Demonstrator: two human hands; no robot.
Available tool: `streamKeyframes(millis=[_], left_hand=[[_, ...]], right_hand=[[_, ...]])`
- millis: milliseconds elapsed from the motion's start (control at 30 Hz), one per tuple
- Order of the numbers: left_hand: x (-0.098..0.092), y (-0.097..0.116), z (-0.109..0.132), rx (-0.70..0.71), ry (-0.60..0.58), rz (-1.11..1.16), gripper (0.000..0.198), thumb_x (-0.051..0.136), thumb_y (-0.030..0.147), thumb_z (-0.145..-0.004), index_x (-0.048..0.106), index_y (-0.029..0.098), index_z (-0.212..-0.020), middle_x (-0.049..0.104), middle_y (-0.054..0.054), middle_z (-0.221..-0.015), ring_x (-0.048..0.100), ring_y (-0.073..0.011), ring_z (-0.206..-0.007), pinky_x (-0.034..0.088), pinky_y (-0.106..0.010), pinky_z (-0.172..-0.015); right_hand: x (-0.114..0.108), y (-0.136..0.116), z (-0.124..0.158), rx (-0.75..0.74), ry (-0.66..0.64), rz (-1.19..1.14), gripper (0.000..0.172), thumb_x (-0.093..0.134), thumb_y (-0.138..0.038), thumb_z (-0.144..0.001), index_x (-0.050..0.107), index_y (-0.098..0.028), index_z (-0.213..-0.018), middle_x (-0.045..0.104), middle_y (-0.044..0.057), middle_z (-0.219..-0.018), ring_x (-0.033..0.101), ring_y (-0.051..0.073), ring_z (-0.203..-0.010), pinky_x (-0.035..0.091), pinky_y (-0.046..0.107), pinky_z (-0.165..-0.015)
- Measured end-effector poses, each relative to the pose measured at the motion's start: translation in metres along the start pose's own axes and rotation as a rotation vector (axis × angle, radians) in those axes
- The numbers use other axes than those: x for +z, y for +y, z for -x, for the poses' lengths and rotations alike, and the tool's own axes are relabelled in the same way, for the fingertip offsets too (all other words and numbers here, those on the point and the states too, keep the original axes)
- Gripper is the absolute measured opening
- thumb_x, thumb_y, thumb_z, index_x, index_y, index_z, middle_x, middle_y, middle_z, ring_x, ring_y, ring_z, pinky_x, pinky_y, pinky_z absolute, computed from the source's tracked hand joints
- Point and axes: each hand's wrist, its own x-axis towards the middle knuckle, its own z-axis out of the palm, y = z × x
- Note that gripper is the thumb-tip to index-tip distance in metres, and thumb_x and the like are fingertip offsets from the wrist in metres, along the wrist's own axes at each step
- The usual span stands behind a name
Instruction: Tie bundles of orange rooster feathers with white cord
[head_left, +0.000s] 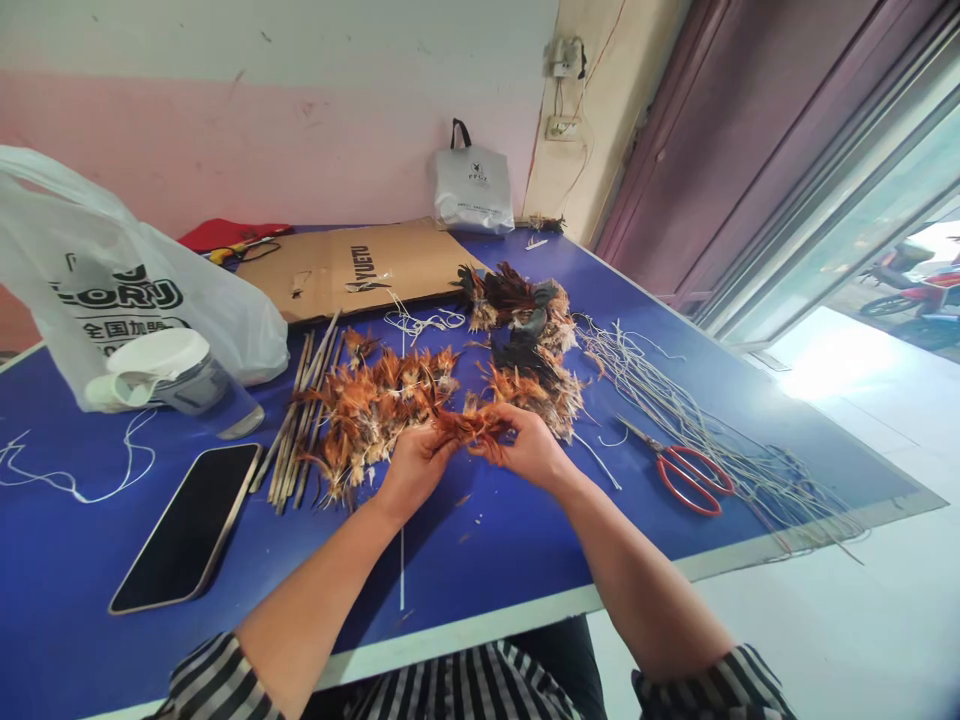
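One left hand (414, 468) and one right hand (532, 450) pinch a rust-coloured feather tuft (471, 427) at centre frame, seemingly unfinished, and whether the fluffy orange-brown feather bunches (386, 400) left of centre are done, I can't tell.

Bright daylight enters by the doorway (851, 265) at right, glaring on the floor (836, 345) (nearly white there); soft shadow darkens the tabletop (465, 560), edges stretch, and the held feathers (471, 428) seem slightly blurred.
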Motion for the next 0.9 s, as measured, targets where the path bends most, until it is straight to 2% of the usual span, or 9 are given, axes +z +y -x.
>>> streamKeyframes(millis=[167, 300, 367, 433, 533, 633, 700, 767, 900], left_hand=[[0.004, -0.001, 0.001, -0.106, -0.034, 0.009, 0.023, 0.058, 0.033, -0.077, 0.069, 0.013, -0.072, 0.059, 0.001, -0.059, 0.049, -0.0092, -0.055, 0.038, -0.02, -0.054], [0.003, -0.006, -0.002, -0.28, -0.045, 0.142, 0.028, 0.061, 0.036, -0.072, 0.064, 0.012, -0.06, 0.05, 0.003, -0.048, 0.043, -0.0076, -0.046, 0.032, -0.019, -0.047], [0.003, -0.01, -0.004, -0.334, -0.046, 0.193, 0.027, 0.062, 0.037, -0.07, 0.064, 0.012, -0.06, 0.052, 0.002, -0.049, 0.044, -0.0079, -0.046, 0.034, -0.02, -0.047], [0.003, -0.012, -0.004, -0.351, -0.054, 0.195, 0.027, 0.063, 0.037, -0.069, 0.064, 0.012, -0.059, 0.052, 0.002, -0.049, 0.043, -0.0077, -0.045, 0.034, -0.02, -0.047], [0.004, -0.009, -0.003, -0.326, -0.089, 0.138, 0.026, 0.063, 0.036, -0.068, 0.064, 0.012, -0.059, 0.05, 0.003, -0.047, 0.04, -0.0069, -0.043, 0.032, -0.019, -0.045], [0.004, -0.004, -0.001, -0.279, -0.126, 0.073, 0.024, 0.062, 0.034, -0.07, 0.065, 0.013, -0.06, 0.05, 0.003, -0.047, 0.041, -0.0072, -0.045, 0.031, -0.019, -0.046], [0.003, -0.002, 0.0, -0.259, -0.133, 0.057, 0.023, 0.062, 0.034, -0.07, 0.066, 0.013, -0.06, 0.052, 0.003, -0.049, 0.043, -0.0078, -0.046, 0.033, -0.019, -0.047], [0.002, -0.003, -0.001, -0.274, -0.13, 0.089, 0.023, 0.062, 0.034, -0.07, 0.067, 0.013, -0.061, 0.054, 0.002, -0.051, 0.045, -0.0081, -0.047, 0.034, -0.02, -0.048], [0.002, -0.006, -0.002, -0.359, -0.132, 0.205, 0.025, 0.064, 0.036, -0.068, 0.066, 0.013, -0.062, 0.056, 0.002, -0.052, 0.044, -0.0074, -0.045, 0.036, -0.02, -0.047]], right_hand=[[0.009, -0.005, -0.004, 0.176, 0.19, -0.415, 0.02, 0.068, -0.034, -0.067, 0.059, -0.018, -0.073, 0.061, 0.0, -0.069, 0.056, 0.012, -0.061, 0.045, 0.024, -0.059], [-0.008, -0.002, -0.009, 0.327, 0.42, -0.802, 0.024, 0.068, -0.037, -0.067, 0.053, -0.019, -0.073, 0.056, -0.004, -0.062, 0.046, 0.007, -0.045, 0.037, 0.02, -0.043], [-0.017, -0.001, -0.009, 0.302, 0.51, -0.795, 0.023, 0.066, -0.037, -0.069, 0.053, -0.02, -0.076, 0.054, -0.005, -0.058, 0.045, 0.006, -0.044, 0.037, 0.019, -0.043], [-0.02, -0.004, -0.008, 0.24, 0.488, -0.663, 0.025, 0.067, -0.035, -0.068, 0.055, -0.02, -0.086, 0.059, -0.003, -0.069, 0.053, 0.008, -0.056, 0.043, 0.02, -0.052], [-0.011, -0.012, -0.004, 0.115, 0.248, -0.379, 0.047, 0.072, -0.024, -0.059, 0.055, -0.022, -0.103, 0.063, 0.002, -0.098, 0.059, 0.013, -0.084, 0.048, 0.025, -0.071], [0.0, -0.015, -0.004, 0.13, 0.084, -0.19, 0.026, 0.062, -0.021, -0.066, 0.061, -0.019, -0.091, 0.065, 0.002, -0.086, 0.06, 0.014, -0.077, 0.048, 0.029, -0.073], [0.0, -0.008, -0.006, 0.222, 0.167, -0.227, 0.013, 0.058, -0.023, -0.068, 0.061, -0.017, -0.08, 0.064, 0.001, -0.071, 0.057, 0.011, -0.061, 0.048, 0.025, -0.059], [-0.008, 0.003, -0.008, 0.311, 0.318, -0.319, 0.016, 0.06, -0.027, -0.068, 0.059, -0.016, -0.08, 0.056, -0.003, -0.057, 0.047, 0.007, -0.044, 0.04, 0.02, -0.043], [-0.029, 0.016, -0.01, 0.298, 0.522, -0.472, 0.021, 0.064, -0.029, -0.067, 0.057, -0.016, -0.082, 0.05, -0.006, -0.052, 0.04, 0.005, -0.042, 0.034, 0.017, -0.039]])
